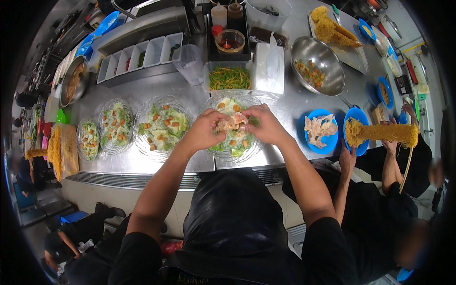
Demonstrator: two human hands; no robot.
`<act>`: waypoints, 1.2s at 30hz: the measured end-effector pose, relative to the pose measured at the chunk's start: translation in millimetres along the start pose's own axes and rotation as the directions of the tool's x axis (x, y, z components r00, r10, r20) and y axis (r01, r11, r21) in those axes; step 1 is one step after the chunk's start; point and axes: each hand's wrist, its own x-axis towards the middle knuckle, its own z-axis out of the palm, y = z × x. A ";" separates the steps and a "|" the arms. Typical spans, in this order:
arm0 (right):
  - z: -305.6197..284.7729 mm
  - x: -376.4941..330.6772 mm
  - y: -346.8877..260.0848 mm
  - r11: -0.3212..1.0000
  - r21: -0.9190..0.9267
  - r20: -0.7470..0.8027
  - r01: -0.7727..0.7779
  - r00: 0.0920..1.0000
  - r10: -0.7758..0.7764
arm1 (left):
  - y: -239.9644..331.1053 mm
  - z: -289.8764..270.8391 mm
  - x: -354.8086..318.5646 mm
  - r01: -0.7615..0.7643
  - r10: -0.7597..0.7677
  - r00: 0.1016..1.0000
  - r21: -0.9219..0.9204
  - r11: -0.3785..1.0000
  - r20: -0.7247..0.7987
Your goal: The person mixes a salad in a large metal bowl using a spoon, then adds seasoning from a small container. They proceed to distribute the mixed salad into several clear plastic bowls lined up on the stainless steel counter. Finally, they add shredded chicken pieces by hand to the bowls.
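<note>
My left hand (207, 129) and my right hand (264, 126) meet above the nearest salad (236, 148). Both pinch a thin, crinkled, pinkish-brown piece of what looks like crisp bacon (231, 122) between thumbs and fingers. Beneath it, lettuce, croutons and pale shreds lie on a clear glass plate (256, 148). To the left stand more glass plates of the same salad, the closest one (162, 124) beside my left forearm. Right of my right hand, a blue bowl (322, 148) holds larger pale, crinkled crisp pieces (319, 128).
Behind the plates are a tub of green and orange shreds (230, 79), a tissue box (269, 71), a clear jug (188, 64) and a topping rack (142, 54). A steel bowl (327, 71) sits at back right. A co-worker's hand (347, 159) is near another blue bowl (352, 114) and noodles (384, 135).
</note>
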 end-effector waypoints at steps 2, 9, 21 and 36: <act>2.5 0.8 2.2 1.000 0.002 -0.027 0.028 0.999 -0.028 | -2.2 3.3 -2.5 0.009 -0.010 0.999 -0.018 1.000 -0.050; 12.9 2.4 5.3 0.997 0.051 -0.099 0.066 0.993 -0.061 | -7.6 13.7 -16.5 0.036 -0.043 0.979 -0.038 0.999 -0.200; 16.1 -4.0 7.3 0.996 0.072 -0.160 0.053 0.986 -0.041 | 4.8 17.8 -25.5 0.016 0.001 0.966 0.064 0.998 -0.257; 0.5 -27.2 -7.0 0.996 0.080 -0.289 0.044 0.957 -0.019 | 14.4 15.7 -29.1 0.021 0.000 0.959 0.072 0.997 -0.284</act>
